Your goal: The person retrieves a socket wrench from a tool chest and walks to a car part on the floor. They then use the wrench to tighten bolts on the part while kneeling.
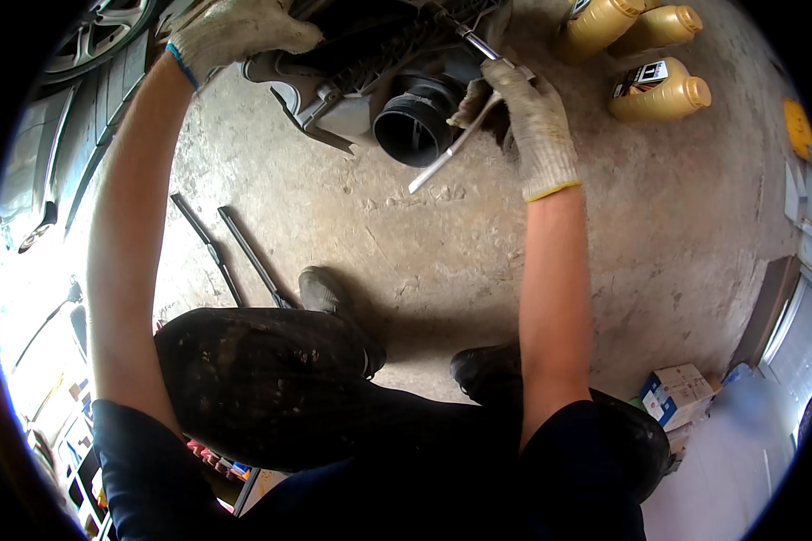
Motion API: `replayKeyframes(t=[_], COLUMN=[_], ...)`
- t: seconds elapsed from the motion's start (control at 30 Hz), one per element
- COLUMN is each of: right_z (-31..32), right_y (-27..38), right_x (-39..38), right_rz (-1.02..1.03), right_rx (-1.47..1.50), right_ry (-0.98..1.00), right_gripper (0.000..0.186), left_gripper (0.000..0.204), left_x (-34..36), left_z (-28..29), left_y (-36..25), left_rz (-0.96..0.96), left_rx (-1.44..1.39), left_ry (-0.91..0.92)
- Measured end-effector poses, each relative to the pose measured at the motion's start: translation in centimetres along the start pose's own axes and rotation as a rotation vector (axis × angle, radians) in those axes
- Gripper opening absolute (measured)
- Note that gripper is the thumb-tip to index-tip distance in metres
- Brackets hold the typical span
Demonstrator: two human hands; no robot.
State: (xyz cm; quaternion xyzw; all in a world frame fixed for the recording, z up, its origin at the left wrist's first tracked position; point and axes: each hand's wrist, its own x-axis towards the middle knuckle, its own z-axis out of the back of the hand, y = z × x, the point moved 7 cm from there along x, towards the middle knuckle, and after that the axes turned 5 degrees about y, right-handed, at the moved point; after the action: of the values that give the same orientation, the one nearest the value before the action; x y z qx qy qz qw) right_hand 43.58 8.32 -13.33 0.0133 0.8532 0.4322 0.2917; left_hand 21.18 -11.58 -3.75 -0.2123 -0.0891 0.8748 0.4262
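Right hand point(530, 104): we have the gloved fingers curled around a silver ratchet point(451, 155), its pale handle pointing down and to the left of that hand. A shiny shaft point(475, 40) runs from the hand up and to the left, towards the dark assembly point(363, 83).

Left hand point(244, 38): we see the thumb held out towards the assembly's dark recess. The fingers run out of view at the upper edge, so we cannot tell whether they are spread, pressed together or gripping.

Progress: we judge the work to be partway through—the tool is in hand, and its shaft appears to be applied to the assembly. The assembly lies between the hands, and its black round duct point(415, 126), left of and below the right hand, is in place. What is left cannot be fixed from this view; no fastener is visible to show loosened or tightened.

Limits of view: the assembly's far side is cut off above both hands, and the shaft's far end is lost among dark parts. Just left of the right hand—at the ratchet—a brownish, ragged patch point(469, 104) may be glove or rag; we cannot confirm which.
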Motion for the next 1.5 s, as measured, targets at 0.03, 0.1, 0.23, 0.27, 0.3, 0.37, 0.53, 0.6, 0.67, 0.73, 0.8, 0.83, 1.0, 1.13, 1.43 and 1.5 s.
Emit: replayKeyframes(t=[0.03, 0.1, 0.23, 0.27, 0.3, 0.37, 0.53, 0.6, 0.67, 0.73, 0.8, 0.83, 1.0, 1.13, 1.43, 1.5], right_z=[0.1, 1.5, 1.5, 1.2, 0.8, 0.5, 2.2, 3.2, 1.4, -0.3, 1.2, 1.6, 0.2, 0.5, -4.1, -4.3], right_y=[0.7, 0.9, 2.3, 2.9, 3.5, 4.6, 3.7, 1.1, 4.3, 5.0, 4.4, 4.0, 5.1, 4.2, 10.8, 10.9], right_x=[0.1, 1.4, 1.1, 0.8, 1.1, 1.4, 1.9, 3.1, 1.7, 0.6, 1.7, 2.4, 1.7, 3.2, -3.0, -4.2], right_rz=[0.017, 0.110, 0.226, 0.250, 0.275, 0.324, 0.149, -0.123, 0.183, 0.332, 0.295, 0.197, 0.362, 0.121, 0.430, 0.476], right_rx=[-0.137, -0.367, -0.798, -0.948, -1.091, -1.384, -0.875, -0.193, -0.872, -1.599, -1.313, -0.987, -1.182, -0.613, -1.880, -1.959], right_ry=[0.057, 0.089, 0.040, 0.006, 0.017, 0.026, 0.144, 0.333, 0.088, -0.024, -0.002, 0.085, -0.022, 0.151, 0.323, 0.362], right_gripper=[0.027, 0.028, 0.044, 0.051, 0.051, 0.052, 0.046, 0.045, 0.043, 0.045, 0.041, 0.037, 0.037, 0.042, 0.067, 0.065], left_gripper=[0.084, 0.084, 0.084, 0.084, 0.084, 0.084, 0.084, 0.085, 0.085, 0.085, 0.085, 0.085, 0.085, 0.085, 0.094, 0.095], left_x=[0.1, 0.1, -0.1, -0.2, -0.3, -0.3, -0.2, -0.1, -0.5, -0.5, -0.8, -1.1, -0.8, -0.3, -5.2, -6.5], left_z=[0.1, 0.1, 0.2, 0.2, 0.1, 0.2, 0.2, 0.4, 0.4, 0.2, -0.3, -0.4, -0.1, 0.1, -6.1, -7.8], left_y=[-0.1, -0.3, -0.1, 0.0, 0.1, 0.0, -0.2, -0.4, -0.2, -0.2, -0.2, -0.1, 0.4, 1.3, 1.7, 0.8], left_rz=[-0.004, -0.001, 0.014, 0.019, 0.025, 0.029, 0.036, 0.038, 0.052, 0.054, 0.050, 0.052, 0.066, 0.098, 0.240, 0.212], left_rx=[0.002, 0.001, 0.003, 0.001, 0.000, -0.004, -0.006, -0.002, 0.003, -0.001, -0.006, -0.008, -0.012, -0.023, -0.707, -0.710], left_ry=[0.001, 0.007, 0.011, 0.012, 0.016, 0.018, 0.024, 0.027, 0.037, 0.041, 0.045, 0.047, 0.055, 0.082, 0.354, 0.300])
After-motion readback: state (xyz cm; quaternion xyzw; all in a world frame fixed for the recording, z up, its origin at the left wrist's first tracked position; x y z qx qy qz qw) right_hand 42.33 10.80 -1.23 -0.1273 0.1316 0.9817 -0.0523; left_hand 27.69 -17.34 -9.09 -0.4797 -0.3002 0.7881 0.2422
